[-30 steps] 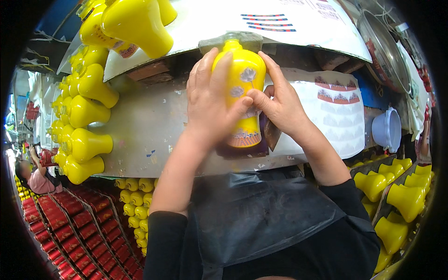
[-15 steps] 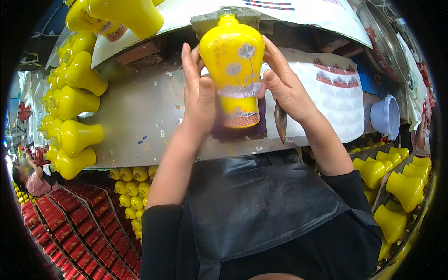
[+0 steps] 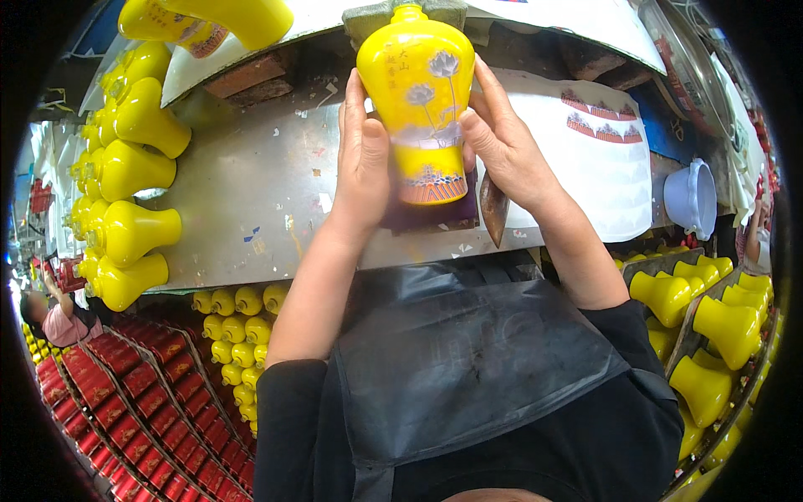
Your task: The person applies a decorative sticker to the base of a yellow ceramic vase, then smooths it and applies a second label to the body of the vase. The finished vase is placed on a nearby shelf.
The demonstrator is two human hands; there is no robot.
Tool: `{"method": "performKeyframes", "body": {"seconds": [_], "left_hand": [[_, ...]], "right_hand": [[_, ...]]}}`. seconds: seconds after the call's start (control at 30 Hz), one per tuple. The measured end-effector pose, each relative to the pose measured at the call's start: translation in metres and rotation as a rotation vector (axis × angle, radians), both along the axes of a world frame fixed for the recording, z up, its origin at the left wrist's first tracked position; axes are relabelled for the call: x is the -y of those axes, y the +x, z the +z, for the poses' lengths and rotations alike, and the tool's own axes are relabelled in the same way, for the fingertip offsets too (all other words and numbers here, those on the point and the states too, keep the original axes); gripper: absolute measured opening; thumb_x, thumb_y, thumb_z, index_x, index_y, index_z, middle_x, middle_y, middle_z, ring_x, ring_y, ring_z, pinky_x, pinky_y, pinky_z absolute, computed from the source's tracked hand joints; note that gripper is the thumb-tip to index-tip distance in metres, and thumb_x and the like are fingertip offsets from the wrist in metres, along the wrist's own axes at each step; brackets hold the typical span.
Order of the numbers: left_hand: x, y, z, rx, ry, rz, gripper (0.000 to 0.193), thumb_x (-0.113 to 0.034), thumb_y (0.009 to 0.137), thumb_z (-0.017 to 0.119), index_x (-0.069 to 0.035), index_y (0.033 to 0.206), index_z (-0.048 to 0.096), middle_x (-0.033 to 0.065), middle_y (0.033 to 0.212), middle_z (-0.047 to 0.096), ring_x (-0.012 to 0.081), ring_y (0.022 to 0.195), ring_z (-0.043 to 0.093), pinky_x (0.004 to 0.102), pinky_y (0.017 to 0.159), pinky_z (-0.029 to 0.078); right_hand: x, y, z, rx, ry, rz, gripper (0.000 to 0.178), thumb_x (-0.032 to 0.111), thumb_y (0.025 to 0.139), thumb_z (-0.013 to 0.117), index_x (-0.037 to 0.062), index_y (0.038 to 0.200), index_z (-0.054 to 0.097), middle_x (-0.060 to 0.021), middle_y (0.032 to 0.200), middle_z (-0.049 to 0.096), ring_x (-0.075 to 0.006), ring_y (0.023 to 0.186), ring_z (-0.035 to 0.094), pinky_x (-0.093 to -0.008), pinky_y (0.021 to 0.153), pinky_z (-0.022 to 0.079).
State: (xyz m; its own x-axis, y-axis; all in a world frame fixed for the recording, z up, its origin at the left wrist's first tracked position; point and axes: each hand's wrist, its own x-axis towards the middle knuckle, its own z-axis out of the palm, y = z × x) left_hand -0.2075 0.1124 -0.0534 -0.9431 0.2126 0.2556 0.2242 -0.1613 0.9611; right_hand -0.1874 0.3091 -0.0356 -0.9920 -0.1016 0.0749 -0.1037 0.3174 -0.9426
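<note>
A glossy yellow bottle (image 3: 414,75) lies tilted with its neck pointing away, resting on a grey cloth pad (image 3: 358,25). It carries grey lotus flowers, small dark characters and a patterned band around its foot. My left hand (image 3: 364,167) cups its left side, thumb raised. My right hand (image 3: 506,155) holds the right side, thumb against the lower body. From under my right palm sticks a pointed brown tool (image 3: 493,213), its other end hidden. Beneath the bottle's foot is a dark purple cloth (image 3: 406,219).
White decal sheets (image 3: 598,188) lie right of the bottle on the metal table (image 3: 268,180). A pale blue bucket (image 3: 690,201) stands farther right. Yellow bottles (image 3: 138,171) line the left edge; more fill racks (image 3: 703,322) at lower right. Red items (image 3: 134,402) sit in rows lower left, near another person (image 3: 63,322).
The bottle appears slightly higher in view, along with the table and racks. My right thumb and the brown tool have shifted a little left; both hands stay around the bottle.
</note>
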Motion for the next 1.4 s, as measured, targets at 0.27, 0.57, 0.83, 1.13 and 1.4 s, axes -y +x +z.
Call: {"method": "performKeyframes", "body": {"seconds": [0.27, 0.57, 0.83, 1.13, 1.4], "left_hand": [[0.015, 0.002, 0.005, 0.022, -0.07, 0.087, 0.067, -0.037, 0.108, 0.057, 0.001, 0.159, 0.037, 0.0153, 0.148, 0.049, 0.019, 0.121, 0.057, 0.0345, 0.108, 0.046], [0.018, 0.031, 0.001, 0.186, 0.02, 0.077, 0.045, -0.013, 0.106, 0.059, -0.002, 0.149, 0.049, 0.0089, 0.129, 0.06, 0.0138, 0.11, 0.06, 0.0309, 0.098, 0.051], [0.035, 0.042, 0.033, 0.351, -0.033, -0.052, 0.04, -0.03, 0.112, 0.048, 0.002, 0.119, 0.071, 0.0083, 0.094, 0.072, 0.0147, 0.085, 0.066, 0.0293, 0.083, 0.055], [0.019, 0.035, 0.069, 0.682, 0.708, -0.212, 0.047, -0.033, 0.108, 0.06, 0.0, 0.141, 0.057, 0.0139, 0.125, 0.07, 0.0256, 0.105, 0.072, 0.0416, 0.099, 0.058], [0.008, 0.034, 0.091, 0.526, 0.452, -0.147, 0.034, 0.0, 0.095, 0.071, 0.0, 0.129, 0.067, 0.0072, 0.109, 0.073, 0.0165, 0.099, 0.071, 0.0329, 0.092, 0.06]], "right_hand": [[-0.006, 0.008, 0.006, 0.133, -0.041, -0.105, 0.063, 0.035, 0.102, 0.067, -0.0019, 0.15, 0.047, -0.0225, 0.131, 0.067, -0.0219, 0.098, 0.073, -0.0318, 0.084, 0.057], [-0.001, 0.015, 0.03, 0.206, -0.293, -0.091, 0.017, 0.022, 0.099, 0.075, 0.005, 0.099, 0.071, 0.0005, 0.089, 0.068, -0.0028, 0.072, 0.058, -0.0183, 0.063, 0.045], [0.011, 0.013, 0.06, 0.212, -0.585, 0.035, 0.01, 0.015, 0.098, 0.074, 0.0052, 0.096, 0.073, -0.0029, 0.104, 0.075, -0.0092, 0.095, 0.067, -0.0255, 0.088, 0.054], [0.024, 0.041, 0.094, 0.213, -0.61, 0.118, 0.007, 0.012, 0.098, 0.073, 0.0058, 0.098, 0.071, -0.0016, 0.1, 0.073, -0.0049, 0.079, 0.065, -0.0202, 0.066, 0.051], [-0.015, 0.057, 0.073, 0.404, -0.292, 0.031, 0.05, 0.042, 0.112, 0.045, 0.0024, 0.112, 0.076, 0.0003, 0.076, 0.066, -0.0046, 0.051, 0.047, -0.021, 0.048, 0.039]]}}
